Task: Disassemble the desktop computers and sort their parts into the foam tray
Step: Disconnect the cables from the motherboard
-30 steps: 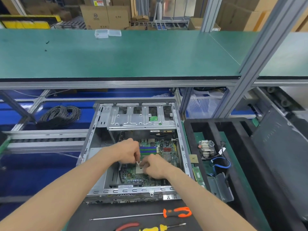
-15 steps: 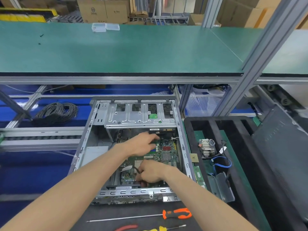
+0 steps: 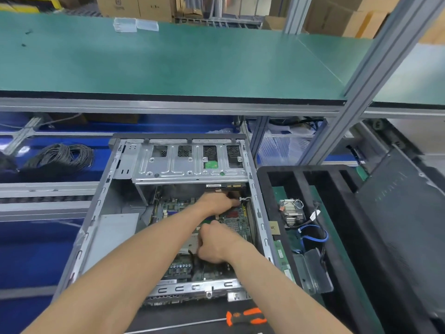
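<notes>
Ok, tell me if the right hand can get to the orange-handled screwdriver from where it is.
Probably yes: the screwdriver lies uncovered in front of the case, just below the right hand.

1. A green-topped workbench shelf (image 3: 168, 61) spans the upper scene, edged in black and carried on a grey aluminium frame (image 3: 375, 68).
2. Cardboard boxes (image 3: 134, 6) are stacked behind the shelf.
3. Two clear plastic boxes (image 3: 136, 24) rest on the shelf near its far edge.
4. A coil of black cable (image 3: 60, 155) lies on a blue surface (image 3: 36, 249) below the shelf, at left.
</notes>
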A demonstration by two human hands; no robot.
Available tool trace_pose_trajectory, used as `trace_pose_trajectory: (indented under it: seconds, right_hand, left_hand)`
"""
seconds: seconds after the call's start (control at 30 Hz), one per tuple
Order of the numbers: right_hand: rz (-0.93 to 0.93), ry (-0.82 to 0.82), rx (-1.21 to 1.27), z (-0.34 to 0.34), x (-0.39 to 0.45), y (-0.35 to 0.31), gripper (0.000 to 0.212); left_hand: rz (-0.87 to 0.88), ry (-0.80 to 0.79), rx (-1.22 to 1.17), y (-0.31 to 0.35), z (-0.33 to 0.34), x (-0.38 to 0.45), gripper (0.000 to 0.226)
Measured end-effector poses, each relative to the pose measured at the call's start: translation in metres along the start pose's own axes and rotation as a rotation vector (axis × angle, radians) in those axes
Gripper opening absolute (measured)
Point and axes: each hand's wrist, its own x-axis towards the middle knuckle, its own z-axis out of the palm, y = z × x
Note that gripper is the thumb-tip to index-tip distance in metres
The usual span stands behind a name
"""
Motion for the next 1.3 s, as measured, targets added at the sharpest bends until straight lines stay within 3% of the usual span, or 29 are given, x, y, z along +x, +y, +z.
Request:
trace_pose_trajectory:
  seconds: [0.1, 0.27, 0.43, 0.67, 0.93, 1.3]
  right_hand:
    - [0.013, 0.006, -0.034, 0.000, 0.002, 0.001, 0.035]
    - [0.023, 0.006, -0.033, 0.002, 0.002, 0.004, 0.044]
    - [0.033, 0.014, -0.049, 0.003, 0.003, 0.004, 0.043]
    - [0.055, 0.014, -0.050, 0.001, 0.000, 0.005, 0.042]
    - [0.051, 0.007, -0.082, 0.000, -0.002, 0.004, 0.041]
    - [0.046, -0.020, -0.108, -0.001, -0.002, 0.005, 0.043]
  left_hand:
    - [0.067, 0.047, -0.061, 0.000, 0.006, 0.005, 0.040]
    - [0.150, 0.123, -0.428, -0.002, 0.014, 0.007, 0.037]
    - [0.215, 0.196, -0.233, -0.002, 0.018, 0.009, 0.046]
    - [0.202, 0.236, -0.186, 0.000, 0.024, 0.013, 0.034]
    - [0.219, 0.264, -0.214, -0.002, 0.030, 0.013, 0.048]
    - [0.233, 0.300, -0.313, -0.001, 0.032, 0.010, 0.050]
